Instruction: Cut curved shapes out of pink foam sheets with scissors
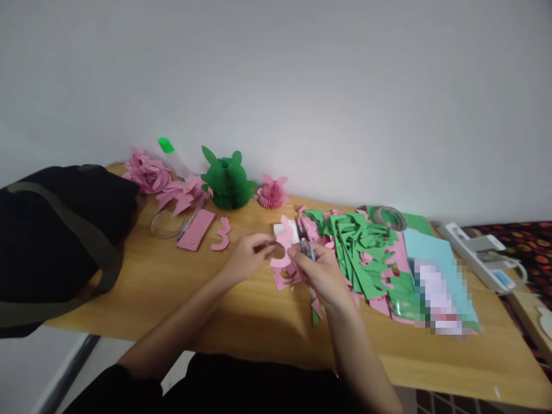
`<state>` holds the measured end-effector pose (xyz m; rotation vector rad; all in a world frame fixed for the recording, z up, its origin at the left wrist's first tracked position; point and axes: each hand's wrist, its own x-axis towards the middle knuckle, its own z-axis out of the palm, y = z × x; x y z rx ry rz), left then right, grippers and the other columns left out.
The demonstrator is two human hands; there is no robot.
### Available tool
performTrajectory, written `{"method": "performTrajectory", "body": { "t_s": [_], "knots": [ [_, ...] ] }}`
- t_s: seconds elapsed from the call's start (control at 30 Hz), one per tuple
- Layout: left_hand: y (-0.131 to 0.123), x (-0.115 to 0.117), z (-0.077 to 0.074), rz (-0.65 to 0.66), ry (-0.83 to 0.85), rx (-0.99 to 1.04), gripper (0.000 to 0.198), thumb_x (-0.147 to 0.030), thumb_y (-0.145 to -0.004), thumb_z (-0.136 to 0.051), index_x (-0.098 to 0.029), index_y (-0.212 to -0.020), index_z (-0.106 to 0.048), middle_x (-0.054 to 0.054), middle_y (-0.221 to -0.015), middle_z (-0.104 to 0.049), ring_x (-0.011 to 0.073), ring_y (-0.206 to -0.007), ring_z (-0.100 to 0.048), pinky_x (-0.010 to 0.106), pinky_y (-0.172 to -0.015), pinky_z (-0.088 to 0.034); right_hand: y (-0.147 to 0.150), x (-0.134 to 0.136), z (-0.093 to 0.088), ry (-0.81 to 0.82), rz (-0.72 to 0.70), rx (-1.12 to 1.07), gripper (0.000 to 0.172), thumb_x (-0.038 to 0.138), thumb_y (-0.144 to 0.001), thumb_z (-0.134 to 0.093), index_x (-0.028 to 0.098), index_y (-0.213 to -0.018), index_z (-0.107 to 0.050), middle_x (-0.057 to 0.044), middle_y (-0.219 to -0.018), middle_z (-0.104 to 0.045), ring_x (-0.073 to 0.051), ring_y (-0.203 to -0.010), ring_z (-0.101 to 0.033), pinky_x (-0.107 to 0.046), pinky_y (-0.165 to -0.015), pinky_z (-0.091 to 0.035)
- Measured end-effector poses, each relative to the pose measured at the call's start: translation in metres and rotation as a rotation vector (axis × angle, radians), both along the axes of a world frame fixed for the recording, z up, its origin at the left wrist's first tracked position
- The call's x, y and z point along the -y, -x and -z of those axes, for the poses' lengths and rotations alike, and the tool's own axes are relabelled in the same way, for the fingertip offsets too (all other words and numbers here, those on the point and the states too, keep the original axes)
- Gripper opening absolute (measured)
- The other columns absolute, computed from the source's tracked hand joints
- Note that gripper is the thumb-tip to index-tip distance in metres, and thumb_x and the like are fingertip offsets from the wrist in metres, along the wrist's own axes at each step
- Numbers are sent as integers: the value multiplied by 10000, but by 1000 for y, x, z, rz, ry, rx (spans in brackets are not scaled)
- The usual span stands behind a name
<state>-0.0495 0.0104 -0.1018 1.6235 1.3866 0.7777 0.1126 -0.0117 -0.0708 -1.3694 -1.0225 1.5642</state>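
Observation:
My left hand (248, 257) reaches in from the left, its fingers pinched at the edge of a curved pink paper cutout (282, 259). My right hand (321, 270) is closed around scissors with blue-grey handles (308, 249), close against the cutout's right side. The blades partly show beyond the fingers, dark and a little blurred. Beneath the hands lie pink paper scraps (282, 280). A similar curved pink cutout (221, 234) lies flat to the left, beside a folded pink paper strip (197, 229).
Green paper scraps (356, 247) pile up on the right, near a tape roll (389, 218) and light blue paper (426, 247). A green honeycomb paper figure (230, 183) and a smaller pink one (272, 192) stand by the wall. A black bag (64, 230) occupies the left end.

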Motion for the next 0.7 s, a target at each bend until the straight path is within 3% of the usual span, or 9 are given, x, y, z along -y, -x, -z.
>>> {"method": "performTrajectory", "body": {
  "t_s": [0.13, 0.2, 0.23, 0.43, 0.53, 0.7],
  "knots": [
    [79, 13, 4, -231, -38, -199, 217, -269, -851, -503, -183, -923, -689, 122, -998, -698, 271, -912, -641, 382, -793, -474, 59, -22, 34, 44, -110, 92, 257, 394, -664, -660, 214, -552, -515, 100, -400, -303, -79, -368, -237, -234, -397, -175],
    [100, 16, 7, -184, -42, -514, 264, -294, -892, -450, -205, -952, -691, 117, -1027, -685, 283, -962, -639, 386, -817, -472, 86, -34, 52, 45, -122, 133, 240, 324, -665, -652, 213, -509, -508, 85, -409, -329, -94, -395, -295, -242, -428, -209],
    [106, 17, 7, -168, -29, -543, 271, -301, -889, -462, -194, -982, -693, 129, -1056, -676, 296, -964, -639, 395, -810, -473, 97, -39, 59, 45, -121, 155, 236, 295, -671, -634, 213, -492, -504, 79, -413, -341, -101, -409, -318, -245, -443, -225],
    [106, 19, 1, -45, 40, -666, 323, -358, -887, -495, -235, -1125, -675, 130, -1148, -621, 332, -934, -650, 375, -668, -462, 126, -54, 80, 14, -108, 249, 131, 204, -662, -616, 187, -533, -606, 41, -521, -539, -148, -567, -512, -246, -555, -356],
    [107, 17, 2, 22, 9, -673, 328, -348, -907, -472, -228, -1141, -667, 117, -1146, -622, 311, -959, -652, 340, -661, -458, 126, -54, 82, 1, -112, 272, 144, 239, -672, -655, 183, -541, -637, 31, -545, -580, -154, -593, -533, -242, -559, -371],
    [106, 12, 8, -6, 46, -698, 310, -293, -909, -478, -199, -1117, -689, 126, -1119, -634, 305, -960, -647, 340, -655, -448, 121, -51, 87, -19, -70, 307, 252, 375, -717, -660, 165, -578, -653, 23, -541, -574, -153, -570, -515, -254, -555, -367]
  ]
}}
